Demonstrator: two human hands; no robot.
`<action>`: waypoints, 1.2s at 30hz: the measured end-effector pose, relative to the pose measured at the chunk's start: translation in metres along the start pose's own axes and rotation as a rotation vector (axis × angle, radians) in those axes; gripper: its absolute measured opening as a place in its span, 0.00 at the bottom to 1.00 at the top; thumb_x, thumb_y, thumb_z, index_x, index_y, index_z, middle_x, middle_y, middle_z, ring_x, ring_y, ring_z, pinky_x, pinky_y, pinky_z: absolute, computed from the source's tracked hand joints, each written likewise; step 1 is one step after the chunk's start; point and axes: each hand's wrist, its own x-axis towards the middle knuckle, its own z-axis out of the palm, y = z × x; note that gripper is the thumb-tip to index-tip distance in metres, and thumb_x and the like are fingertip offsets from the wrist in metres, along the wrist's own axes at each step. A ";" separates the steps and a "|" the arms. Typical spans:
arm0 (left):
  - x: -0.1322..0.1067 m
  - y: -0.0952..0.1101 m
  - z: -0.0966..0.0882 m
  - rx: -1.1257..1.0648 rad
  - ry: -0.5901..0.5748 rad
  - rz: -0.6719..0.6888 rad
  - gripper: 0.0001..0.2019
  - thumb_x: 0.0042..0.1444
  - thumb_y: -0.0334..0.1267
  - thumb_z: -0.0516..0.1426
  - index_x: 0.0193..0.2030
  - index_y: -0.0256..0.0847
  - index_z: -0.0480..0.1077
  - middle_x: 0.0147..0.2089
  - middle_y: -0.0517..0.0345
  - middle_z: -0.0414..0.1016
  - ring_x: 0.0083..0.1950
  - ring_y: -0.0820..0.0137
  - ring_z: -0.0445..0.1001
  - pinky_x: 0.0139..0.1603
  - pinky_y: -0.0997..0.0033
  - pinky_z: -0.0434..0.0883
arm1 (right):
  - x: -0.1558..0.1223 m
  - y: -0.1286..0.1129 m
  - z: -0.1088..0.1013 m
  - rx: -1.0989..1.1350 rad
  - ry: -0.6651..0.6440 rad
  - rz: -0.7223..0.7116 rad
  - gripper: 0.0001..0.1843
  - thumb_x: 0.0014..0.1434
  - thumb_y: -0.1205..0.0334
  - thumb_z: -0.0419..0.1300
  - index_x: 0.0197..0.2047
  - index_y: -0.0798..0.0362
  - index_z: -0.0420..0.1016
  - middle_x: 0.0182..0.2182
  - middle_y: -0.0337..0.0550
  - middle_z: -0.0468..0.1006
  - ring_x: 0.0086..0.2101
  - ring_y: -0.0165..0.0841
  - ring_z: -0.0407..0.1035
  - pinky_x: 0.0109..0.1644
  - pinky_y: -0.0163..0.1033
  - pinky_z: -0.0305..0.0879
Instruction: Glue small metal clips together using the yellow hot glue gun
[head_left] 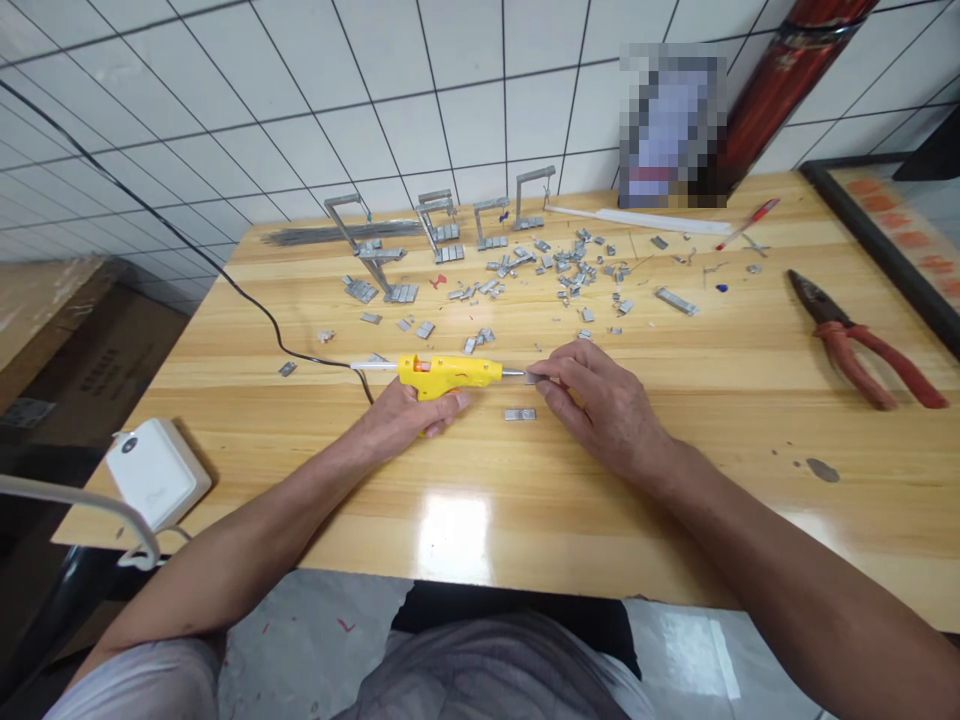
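My left hand (409, 415) is wrapped round the handle of a yellow glue gun (457, 373), which points right. A white glue stick (375, 366) sticks out of its back end. The nozzle meets a small flat grey metal piece (532, 378), pinched between the thumb and fingers of my right hand (600, 400); the fingers cover part of it. Just below the nozzle, another grey metal strip (520, 414) lies flat on the wooden table (360, 520).
Several small grey stands (401, 292) and scattered metal bits (577, 265) occupy the back. Red-handled pliers (855, 340) and a red pen (748, 224) lie right. A white box-shaped device (157, 470) sits at the left edge. A black cord (232, 283) trails toward the glue gun.
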 end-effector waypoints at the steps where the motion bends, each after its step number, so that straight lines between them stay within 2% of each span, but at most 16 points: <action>1: 0.000 0.000 0.000 0.004 0.001 0.000 0.15 0.56 0.49 0.65 0.34 0.40 0.69 0.23 0.67 0.64 0.24 0.76 0.60 0.27 0.74 0.59 | 0.000 0.000 0.000 -0.002 0.003 0.000 0.08 0.71 0.69 0.58 0.49 0.50 0.76 0.41 0.46 0.80 0.40 0.34 0.76 0.38 0.38 0.72; 14: 0.001 -0.010 -0.003 0.012 -0.014 0.015 0.15 0.60 0.50 0.64 0.36 0.40 0.70 0.23 0.66 0.64 0.24 0.76 0.60 0.28 0.74 0.58 | 0.000 0.000 0.000 -0.005 0.004 0.010 0.08 0.71 0.68 0.58 0.50 0.50 0.77 0.42 0.46 0.81 0.41 0.34 0.77 0.39 0.38 0.73; 32: -0.002 0.004 0.000 0.047 -0.003 0.002 0.15 0.58 0.49 0.64 0.32 0.40 0.68 0.21 0.67 0.63 0.24 0.75 0.60 0.28 0.73 0.60 | 0.002 -0.001 -0.002 0.061 0.008 0.025 0.10 0.71 0.68 0.58 0.50 0.48 0.77 0.41 0.46 0.80 0.41 0.35 0.76 0.41 0.40 0.75; 36: -0.002 0.004 0.001 0.055 -0.006 0.015 0.16 0.58 0.50 0.63 0.33 0.40 0.69 0.22 0.68 0.63 0.23 0.76 0.60 0.28 0.73 0.60 | 0.002 0.000 -0.002 0.114 0.018 0.041 0.10 0.71 0.69 0.58 0.50 0.49 0.77 0.40 0.46 0.79 0.40 0.34 0.75 0.38 0.39 0.73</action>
